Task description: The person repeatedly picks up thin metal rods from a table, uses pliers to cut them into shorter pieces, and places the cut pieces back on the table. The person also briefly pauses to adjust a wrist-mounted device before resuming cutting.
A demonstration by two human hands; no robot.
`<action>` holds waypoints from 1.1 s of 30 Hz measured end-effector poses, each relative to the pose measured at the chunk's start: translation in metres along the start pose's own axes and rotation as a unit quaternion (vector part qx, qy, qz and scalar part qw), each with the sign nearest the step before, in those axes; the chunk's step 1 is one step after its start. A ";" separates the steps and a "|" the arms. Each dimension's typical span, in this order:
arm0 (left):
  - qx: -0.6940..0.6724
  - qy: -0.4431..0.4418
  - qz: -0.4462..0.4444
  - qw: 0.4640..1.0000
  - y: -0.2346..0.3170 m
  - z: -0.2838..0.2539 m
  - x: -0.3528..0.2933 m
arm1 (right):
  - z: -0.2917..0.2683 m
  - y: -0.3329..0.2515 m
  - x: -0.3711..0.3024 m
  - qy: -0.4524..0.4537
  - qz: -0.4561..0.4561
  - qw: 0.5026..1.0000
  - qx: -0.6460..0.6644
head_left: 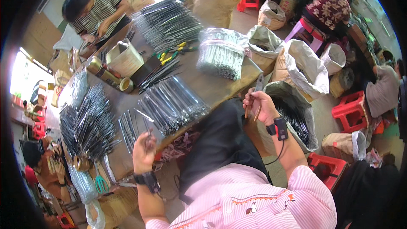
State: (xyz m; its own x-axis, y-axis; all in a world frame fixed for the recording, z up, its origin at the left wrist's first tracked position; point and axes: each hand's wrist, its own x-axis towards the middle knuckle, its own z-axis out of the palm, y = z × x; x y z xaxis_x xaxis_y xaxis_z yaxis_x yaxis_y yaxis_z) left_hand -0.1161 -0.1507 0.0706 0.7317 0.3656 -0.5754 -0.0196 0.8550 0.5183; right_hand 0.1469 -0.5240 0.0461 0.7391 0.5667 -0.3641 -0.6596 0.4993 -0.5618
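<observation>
My right hand (262, 105) is closed around a pair of pliers (259, 84), jaws pointing up, off the right side of the table. At the table's near edge my left hand (145, 147) has its fingers drawn together; whether a thin strip is between them is too small to tell. Just beyond the left fingertips, a shiny strip (144, 115) lies askew. It sits between a small row of dark thin strips (127, 127) and a wider, neatly laid row of metallic strips (173, 103).
A loose heap of strips (91, 118) covers the table's left; another pile (167, 23) lies at the back. A plastic-wrapped bundle (221, 53) stands at the right corner. Yellow-green pliers (163, 58) lie mid-table. An open sack (311, 123) stands by my right arm. A co-worker (99, 10) sits opposite.
</observation>
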 end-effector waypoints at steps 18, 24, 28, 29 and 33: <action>0.064 -0.053 0.105 0.991 -0.060 0.058 -0.107 | -0.013 -0.021 0.048 0.082 -0.027 0.964 -0.250; 0.106 -0.038 0.116 0.987 -0.066 0.052 -0.106 | -0.026 -0.045 0.044 -0.025 0.072 0.996 0.044; 0.139 -0.094 0.087 0.982 -0.076 0.059 -0.101 | -0.033 -0.055 0.097 -0.044 0.080 0.984 0.155; 0.151 -0.087 0.091 0.980 -0.079 0.061 -0.100 | -0.033 -0.056 0.108 -0.004 0.053 0.991 0.122; 0.164 -0.052 0.029 0.985 -0.082 0.058 -0.099 | -0.026 -0.049 0.115 -0.017 0.008 0.997 0.077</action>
State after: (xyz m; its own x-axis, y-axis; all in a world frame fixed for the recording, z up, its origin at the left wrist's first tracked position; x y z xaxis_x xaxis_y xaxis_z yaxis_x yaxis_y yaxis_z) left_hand -0.1476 -0.2785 0.1217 0.8015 0.3563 -0.4802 0.1452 0.6630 0.7344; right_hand 0.2678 -0.5000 0.0121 0.7254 0.5953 -0.3455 -0.6859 0.5837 -0.4346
